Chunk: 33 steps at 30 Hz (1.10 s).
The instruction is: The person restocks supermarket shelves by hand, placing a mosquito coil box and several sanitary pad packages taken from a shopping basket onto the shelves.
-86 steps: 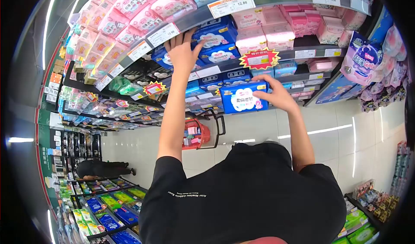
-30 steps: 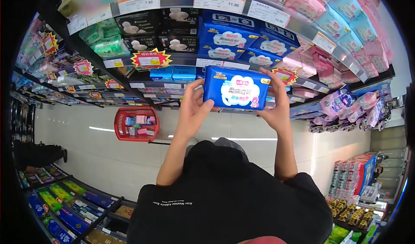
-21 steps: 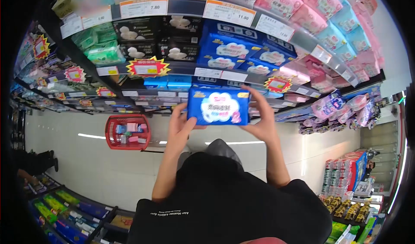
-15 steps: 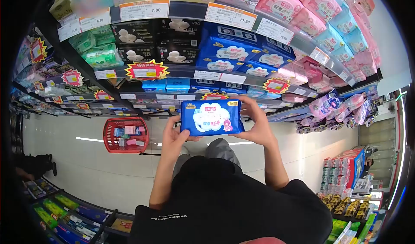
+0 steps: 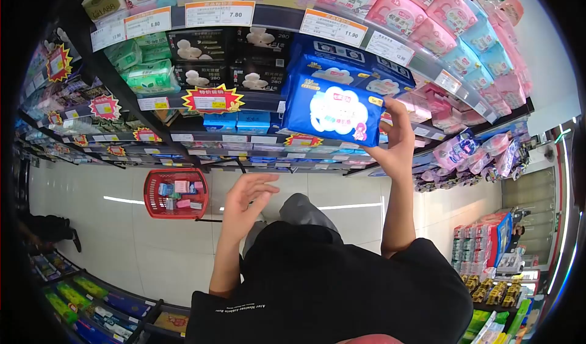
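A blue pack of sanitary pads [image 5: 336, 111] with a white cloud print is in my right hand [image 5: 395, 141], gripped by its right end between thumb and fingers. The pack is slightly tilted, held up before the shelf and covering part of the similar blue packs [image 5: 383, 83] there. My left hand [image 5: 249, 199] holds nothing, its fingers stretched out and apart from the thumb, over the floor in front of my knee.
Shelves hold black packs [image 5: 199, 45], green packs [image 5: 146, 77] and pink packs [image 5: 398, 13] behind price-tag edges [image 5: 342, 28]. A red shopping basket [image 5: 146, 193] with several small packs stands on the floor at left. A person's dark-clothed leg [image 5: 61, 229] shows at far left. Hanging packs [image 5: 456, 152] jut out at right.
My left hand has let go of the pack and dropped slightly. My right hand has carried the pack up and to the right, toward the shelf of blue packs.
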Available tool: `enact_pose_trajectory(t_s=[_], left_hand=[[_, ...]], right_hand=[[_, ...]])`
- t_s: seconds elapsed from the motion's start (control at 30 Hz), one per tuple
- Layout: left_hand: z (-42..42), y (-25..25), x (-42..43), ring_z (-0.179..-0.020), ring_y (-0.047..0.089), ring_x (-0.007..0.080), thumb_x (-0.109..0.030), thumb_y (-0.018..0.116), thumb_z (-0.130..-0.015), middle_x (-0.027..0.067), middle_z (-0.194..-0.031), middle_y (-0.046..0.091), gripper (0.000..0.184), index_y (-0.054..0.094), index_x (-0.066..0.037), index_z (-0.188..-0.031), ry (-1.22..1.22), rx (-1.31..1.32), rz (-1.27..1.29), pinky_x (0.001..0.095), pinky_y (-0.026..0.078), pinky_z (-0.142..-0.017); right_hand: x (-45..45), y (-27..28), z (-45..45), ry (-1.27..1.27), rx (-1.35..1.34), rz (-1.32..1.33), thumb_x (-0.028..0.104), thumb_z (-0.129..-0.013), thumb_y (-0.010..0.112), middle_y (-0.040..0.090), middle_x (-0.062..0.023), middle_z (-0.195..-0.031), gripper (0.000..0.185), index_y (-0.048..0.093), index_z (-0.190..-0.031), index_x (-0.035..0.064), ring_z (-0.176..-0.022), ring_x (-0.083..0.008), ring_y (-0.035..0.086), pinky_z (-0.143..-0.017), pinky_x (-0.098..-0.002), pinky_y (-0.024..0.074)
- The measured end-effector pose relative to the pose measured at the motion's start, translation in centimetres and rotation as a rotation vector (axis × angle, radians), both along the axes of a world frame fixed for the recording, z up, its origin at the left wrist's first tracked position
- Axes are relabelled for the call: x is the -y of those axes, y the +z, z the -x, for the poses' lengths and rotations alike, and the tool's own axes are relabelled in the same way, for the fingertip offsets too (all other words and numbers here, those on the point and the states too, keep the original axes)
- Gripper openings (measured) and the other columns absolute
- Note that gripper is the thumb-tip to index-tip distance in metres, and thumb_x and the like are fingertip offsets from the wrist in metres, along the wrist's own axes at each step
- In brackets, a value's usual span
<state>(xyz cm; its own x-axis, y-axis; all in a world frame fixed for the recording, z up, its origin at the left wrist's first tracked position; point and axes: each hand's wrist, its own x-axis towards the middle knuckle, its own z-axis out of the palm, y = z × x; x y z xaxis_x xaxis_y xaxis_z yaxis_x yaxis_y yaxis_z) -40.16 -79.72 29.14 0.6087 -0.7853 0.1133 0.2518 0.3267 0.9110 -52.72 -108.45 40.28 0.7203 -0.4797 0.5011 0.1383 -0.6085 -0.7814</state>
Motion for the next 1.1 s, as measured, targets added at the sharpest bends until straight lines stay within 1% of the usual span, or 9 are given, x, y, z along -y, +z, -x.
enact_pose_trajectory(t_s=[0.17,0.3,0.33,0.43,0.47,0.57,0.73,0.9,1.1], left_hand=[[0.5,-0.4,-0.3,-0.109,0.06,0.0201,0.0,0.056,-0.091,0.0142,-0.124,0.059,0.033,0.051,0.0,-0.124,0.131,-0.014,-0.082,0.0324,0.048,-0.09],[1.3,-0.8,1.1,-0.111,0.059,0.0251,-0.008,0.055,-0.094,0.0156,-0.127,0.056,0.048,0.036,-0.001,-0.138,0.159,-0.023,0.017,0.037,0.048,-0.092],[1.3,-1.1,1.0,-0.113,0.058,0.0279,-0.014,0.056,-0.095,0.0175,-0.129,0.054,0.056,0.029,0.0,-0.142,0.126,-0.073,0.033,0.04,0.047,-0.094],[1.0,-1.8,0.9,-0.114,0.06,0.0323,-0.029,0.057,-0.095,0.019,-0.129,0.053,0.06,0.031,0.001,-0.14,0.052,-0.143,0.079,0.0431,0.048,-0.094],[1.1,-1.3,0.9,-0.117,0.056,0.029,-0.029,0.062,-0.092,0.0175,-0.13,0.052,0.062,0.034,0.002,-0.138,0.062,-0.239,0.101,0.0417,0.045,-0.098],[0.9,-1.2,1.3,-0.12,0.053,0.0249,-0.016,0.066,-0.089,0.0177,-0.131,0.05,0.068,0.028,0.004,-0.141,0.186,0.039,0.054,0.037,0.041,-0.101],[1.1,2.2,3.3,-0.123,0.051,0.0231,0.002,0.064,-0.087,0.0151,-0.13,0.049,0.055,0.04,0.006,-0.137,0.292,0.22,-0.007,0.0358,0.044,-0.101],[1.1,5.8,7.7,-0.121,0.054,0.0238,0.004,0.063,-0.088,0.0169,-0.135,0.045,0.058,0.036,0.005,-0.139,0.388,0.409,-0.006,0.0348,0.05,-0.094],[1.0,8.3,14.3,-0.117,0.056,0.0213,0.007,0.062,-0.087,0.016,-0.131,0.05,0.059,0.035,0.004,-0.14,0.559,0.465,0.061,0.0338,0.05,-0.094]], right_hand=[[-2.1,-2.4,-0.1,0.121,-0.024,-0.125,0.001,-0.059,0.084,0.047,-0.0093,-0.129,0.076,0.049,-0.126,0.0045,-0.122,-0.0211,0.051,-0.092,-0.0364,0.0526],[-3.6,-3.4,-0.1,0.175,-0.04,-0.14,0.002,-0.059,0.084,0.047,-0.0102,-0.129,0.073,0.05,-0.124,0.0042,-0.121,-0.0212,0.052,-0.092,-0.0367,0.0538],[-3.9,-3.3,-0.2,0.184,-0.056,-0.138,0.001,-0.059,0.084,0.047,-0.0104,-0.129,0.073,0.05,-0.124,0.0041,-0.12,-0.0212,0.052,-0.092,-0.0369,0.0541],[-4.5,-2.9,-0.1,0.221,-0.087,-0.133,-0.001,-0.06,0.082,0.047,-0.0111,-0.129,0.071,0.051,-0.123,0.004,-0.119,-0.0214,0.053,-0.092,-0.0369,0.0552],[-4.7,-2.9,0.1,0.238,-0.096,-0.134,-0.002,-0.06,0.082,0.048,-0.011,-0.129,0.071,0.051,-0.123,0.0042,-0.12,-0.0214,0.053,-0.092,-0.0368,0.0553],[-4.9,-3.2,1.1,0.269,-0.092,-0.192,-0.002,-0.062,0.081,0.046,-0.0101,-0.132,0.071,0.051,-0.126,0.0064,-0.122,-0.0217,0.051,-0.092,-0.0362,0.0552],[-4.2,-4.3,1.8,0.187,0.035,-0.266,0.0,-0.064,0.081,0.042,-0.0094,-0.137,0.075,0.049,-0.131,0.0088,-0.121,-0.0221,0.05,-0.091,-0.0347,0.055],[-1.8,-3.3,2.0,0.073,0.108,-0.171,0.002,-0.065,0.079,0.041,-0.0098,-0.137,0.078,0.049,-0.137,0.0095,-0.117,-0.0232,0.053,-0.087,-0.0337,0.056],[3.1,0.0,-0.2,0.065,0.244,-0.114,0.003,-0.068,0.076,0.053,-0.0115,-0.121,0.078,0.048,-0.14,0.0064,-0.112,-0.0225,0.058,-0.088,-0.0371,0.0558]])
